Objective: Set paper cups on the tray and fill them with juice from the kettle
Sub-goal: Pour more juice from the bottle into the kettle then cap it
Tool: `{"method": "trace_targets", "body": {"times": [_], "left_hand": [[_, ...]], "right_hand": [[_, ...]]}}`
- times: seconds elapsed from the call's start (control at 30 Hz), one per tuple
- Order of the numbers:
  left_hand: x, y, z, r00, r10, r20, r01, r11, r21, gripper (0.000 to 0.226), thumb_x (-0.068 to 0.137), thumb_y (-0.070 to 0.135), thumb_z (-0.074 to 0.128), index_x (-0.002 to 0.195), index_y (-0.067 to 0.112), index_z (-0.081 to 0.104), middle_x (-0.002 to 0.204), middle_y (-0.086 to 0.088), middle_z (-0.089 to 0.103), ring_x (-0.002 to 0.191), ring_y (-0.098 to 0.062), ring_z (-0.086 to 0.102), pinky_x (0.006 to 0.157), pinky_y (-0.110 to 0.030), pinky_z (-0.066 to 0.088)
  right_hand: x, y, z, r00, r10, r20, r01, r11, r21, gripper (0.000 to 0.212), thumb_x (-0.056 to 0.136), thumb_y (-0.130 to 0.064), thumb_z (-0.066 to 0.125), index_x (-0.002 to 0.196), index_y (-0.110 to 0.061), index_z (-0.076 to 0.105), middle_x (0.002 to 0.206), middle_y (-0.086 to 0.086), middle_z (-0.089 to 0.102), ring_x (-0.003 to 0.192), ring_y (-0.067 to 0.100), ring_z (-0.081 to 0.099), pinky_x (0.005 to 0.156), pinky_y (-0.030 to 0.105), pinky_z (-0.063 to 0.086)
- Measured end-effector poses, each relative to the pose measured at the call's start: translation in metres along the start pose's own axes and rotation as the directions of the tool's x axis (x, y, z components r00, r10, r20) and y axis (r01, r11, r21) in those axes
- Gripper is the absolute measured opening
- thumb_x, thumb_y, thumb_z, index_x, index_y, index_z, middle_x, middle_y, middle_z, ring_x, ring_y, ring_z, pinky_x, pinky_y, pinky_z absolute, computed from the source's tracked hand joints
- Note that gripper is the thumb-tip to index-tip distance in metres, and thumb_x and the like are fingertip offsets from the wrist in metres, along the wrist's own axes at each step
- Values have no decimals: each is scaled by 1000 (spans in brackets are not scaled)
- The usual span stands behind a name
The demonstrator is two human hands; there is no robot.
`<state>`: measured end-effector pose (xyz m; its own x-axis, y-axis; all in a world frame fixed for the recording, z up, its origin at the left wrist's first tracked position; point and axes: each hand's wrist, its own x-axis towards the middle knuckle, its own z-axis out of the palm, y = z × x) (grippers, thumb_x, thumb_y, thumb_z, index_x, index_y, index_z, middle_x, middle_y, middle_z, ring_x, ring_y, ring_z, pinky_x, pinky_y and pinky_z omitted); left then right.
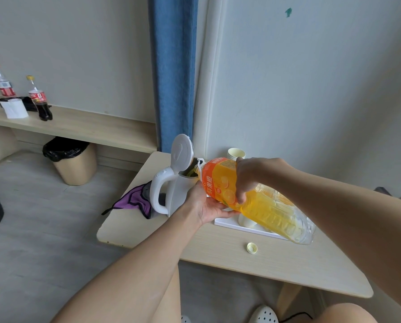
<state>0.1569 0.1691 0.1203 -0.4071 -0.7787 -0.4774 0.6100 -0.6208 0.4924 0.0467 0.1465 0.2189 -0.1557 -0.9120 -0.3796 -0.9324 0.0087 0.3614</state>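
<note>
A large plastic bottle of orange juice (260, 201) is tipped almost level, its open neck over the mouth of the white kettle (171, 192). The kettle's lid (180, 152) stands flipped up. My left hand (206, 203) cradles the bottle from below near its label. My right hand (246, 176) grips it from above. Under the bottle lies a white tray (232, 223) with a paper cup (245, 220) showing on it, mostly hidden. A stack of pale yellow paper cups (235, 153) stands by the wall behind the bottle.
The bottle's yellow cap (252, 248) lies on the wooden table (218, 252) near its front. A purple cloth (134, 201) hangs over the table's left edge by the kettle. A bin with a black bag (71, 159) stands on the floor. Two cola bottles (38, 99) stand on a shelf far left.
</note>
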Motion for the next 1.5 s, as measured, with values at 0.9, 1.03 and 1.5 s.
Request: {"method": "trace_targets", "body": {"times": [0.9,1.03,1.5], "left_hand": [[-1,1,9,999,11,-30,-12,1000,-10,41,109,40,46,112,4,65,108,-31,70,103,-51,64,95,-73,41],[0,2,8,1000,1,-24,-2,1000,-12,43,109,40,44,116,4,65,109,-31,71,105,-52,64,97,-73,40],[1,3,7,999,-4,-38,4,1000,-15,42,110,38,40,114,4,64,109,-31,71,104,-52,63,100,-73,37]], "right_hand": [[7,-3,-6,999,19,42,-18,1000,-20,116,48,-51,86,145,-17,32,110,4,56,102,35,60,93,47,49],[7,-3,-6,999,30,35,-29,999,-25,117,50,-51,86,146,-16,29,111,5,55,103,35,60,93,47,49],[1,-5,-9,997,35,65,-31,998,-55,101,62,-51,83,144,-19,34,118,4,57,105,35,59,95,49,46]]}}
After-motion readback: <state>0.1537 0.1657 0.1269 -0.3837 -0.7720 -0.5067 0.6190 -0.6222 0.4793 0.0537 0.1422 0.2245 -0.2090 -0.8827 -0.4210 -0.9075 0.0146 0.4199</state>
